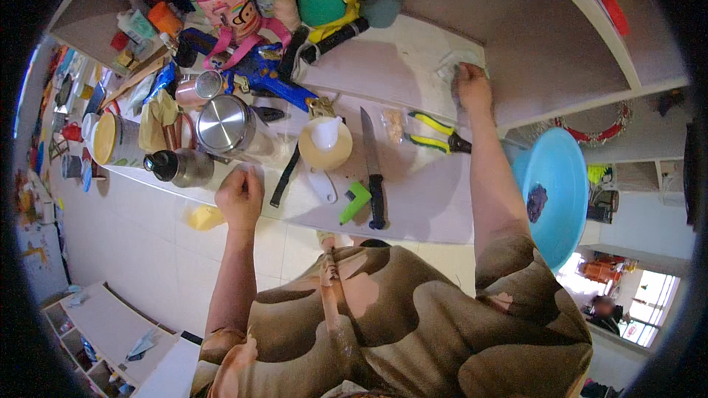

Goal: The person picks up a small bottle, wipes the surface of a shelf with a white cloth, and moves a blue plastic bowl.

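Note:
My right hand (473, 88) is closed on a crumpled, whitish see-through plastic piece (451, 63) at the back right of the table. By the front edge at the left, my left hand (240, 196) is curled, with nothing visible in it, near a dark metal bottle (182, 168). Between the hands lie a black-handled kitchen knife (376, 188), yellow-and-black pliers (440, 135), a small clear bag of tan pieces (394, 126), a green plastic tool (355, 202), a roll of tape (326, 149) with a white plastic item on it, and a black strap (286, 177).
A wide steel-lidded jar (224, 124), a pink tumbler (200, 88), a blue strap (276, 85) and a pink bottle with a strap (229, 5) crowd the left. A blue basin (558, 199) is beyond my right arm. A person (605, 312) is far off at the lower right.

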A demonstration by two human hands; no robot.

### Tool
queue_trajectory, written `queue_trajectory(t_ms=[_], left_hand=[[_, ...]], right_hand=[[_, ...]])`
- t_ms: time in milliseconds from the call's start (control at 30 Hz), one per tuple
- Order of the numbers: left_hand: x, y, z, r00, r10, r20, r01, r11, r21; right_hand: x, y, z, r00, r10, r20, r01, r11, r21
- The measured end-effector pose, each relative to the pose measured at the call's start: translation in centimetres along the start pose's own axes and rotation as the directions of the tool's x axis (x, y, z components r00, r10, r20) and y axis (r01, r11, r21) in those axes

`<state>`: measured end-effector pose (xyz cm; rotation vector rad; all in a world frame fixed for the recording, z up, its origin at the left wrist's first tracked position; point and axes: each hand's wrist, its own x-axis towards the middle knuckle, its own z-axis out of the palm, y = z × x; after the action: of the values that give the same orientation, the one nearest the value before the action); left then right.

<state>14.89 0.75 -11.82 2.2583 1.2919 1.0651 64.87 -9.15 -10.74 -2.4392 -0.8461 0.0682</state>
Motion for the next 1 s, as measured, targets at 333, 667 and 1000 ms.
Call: queue_trajectory(t_ms=[333, 667, 1000], left_hand=[[-0.3, -0.4, -0.1, 1.0, -0.013, 0.012, 0.013, 1.0, -0.003], [0.1, 0.1, 0.0, 0.999, 0.019, -0.027, -0.021, 0.998, -0.064], [0.4, 0.1, -0.1, 0.999, 0.03, -0.022, -0.03, 1.0, 0.001]], right_hand=[[-5.5, -9.8, 4.5, 0.849, -0.528, -0.028, 0.526, 0.848, -0.062], [-5.7, -8.9, 5.1, 0.758, -0.651, -0.051, 0.652, 0.757, 0.024], [-4.0, -8.6, 4.0, 0.799, -0.601, -0.009, 0.599, 0.796, -0.086]])
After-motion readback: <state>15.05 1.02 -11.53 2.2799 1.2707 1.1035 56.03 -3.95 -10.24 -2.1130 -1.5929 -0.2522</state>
